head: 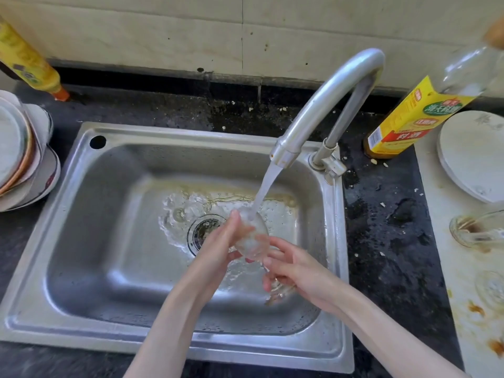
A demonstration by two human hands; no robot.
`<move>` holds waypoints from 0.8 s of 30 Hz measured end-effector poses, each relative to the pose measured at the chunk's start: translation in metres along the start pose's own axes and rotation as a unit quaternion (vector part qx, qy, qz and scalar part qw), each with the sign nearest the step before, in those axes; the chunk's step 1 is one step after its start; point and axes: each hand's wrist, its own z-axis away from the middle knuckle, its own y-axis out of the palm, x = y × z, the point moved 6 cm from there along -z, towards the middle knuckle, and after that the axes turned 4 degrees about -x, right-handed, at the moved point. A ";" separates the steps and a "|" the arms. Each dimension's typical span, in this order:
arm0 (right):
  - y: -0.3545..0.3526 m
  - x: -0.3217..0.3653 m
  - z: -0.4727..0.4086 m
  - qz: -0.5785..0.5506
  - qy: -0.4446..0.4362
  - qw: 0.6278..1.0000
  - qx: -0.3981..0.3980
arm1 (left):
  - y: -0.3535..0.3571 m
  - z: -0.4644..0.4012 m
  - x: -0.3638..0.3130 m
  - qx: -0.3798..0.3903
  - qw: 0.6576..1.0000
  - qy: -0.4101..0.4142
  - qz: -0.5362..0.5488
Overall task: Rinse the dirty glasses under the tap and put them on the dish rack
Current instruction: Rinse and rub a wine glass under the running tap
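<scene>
Wine glass (252, 238) | both hands' grip pinching it | tap (327, 105) above | plates (16, 154) left

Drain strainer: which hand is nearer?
Left. The left hand grips the glass just right of the drain strainer; the right hand holds the stem farther right and nearer the camera.

clear stemmed glass (252, 238), tilted, under tap stream (266, 186)
</scene>
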 end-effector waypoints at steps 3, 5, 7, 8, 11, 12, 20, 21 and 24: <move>0.004 0.000 -0.001 0.000 -0.006 1.000 0.029 | 0.004 0.003 -0.008 -0.007 0.998 0.055 -0.041; 0.004 0.001 -0.006 -0.021 -0.019 1.000 0.008 | 0.009 0.006 -0.014 -0.008 0.994 0.087 -0.067; 0.005 0.005 -0.012 -0.045 -0.045 0.998 -0.018 | 0.011 0.007 -0.017 0.002 0.992 0.106 -0.068; 0.005 0.007 -0.014 -0.054 -0.060 0.996 -0.031 | 0.010 0.008 -0.018 0.009 0.991 0.112 -0.068; 0.001 0.013 -0.018 -0.068 -0.091 0.990 -0.081 | 0.011 0.015 -0.020 0.037 0.989 0.128 -0.059; -0.001 0.014 -0.020 -0.076 -0.093 0.988 -0.095 | 0.011 0.017 -0.021 0.042 0.989 0.135 -0.052; 0.001 0.011 -0.025 -0.125 -0.067 0.989 -0.041 | 0.014 0.021 -0.018 0.082 0.980 0.166 -0.067; 0.003 0.010 -0.024 -0.134 -0.057 0.989 -0.030 | 0.015 0.023 -0.018 0.091 0.981 0.165 -0.053; 0.005 0.007 -0.023 -0.150 -0.060 0.986 -0.029 | 0.014 0.025 -0.021 0.084 0.982 0.167 -0.018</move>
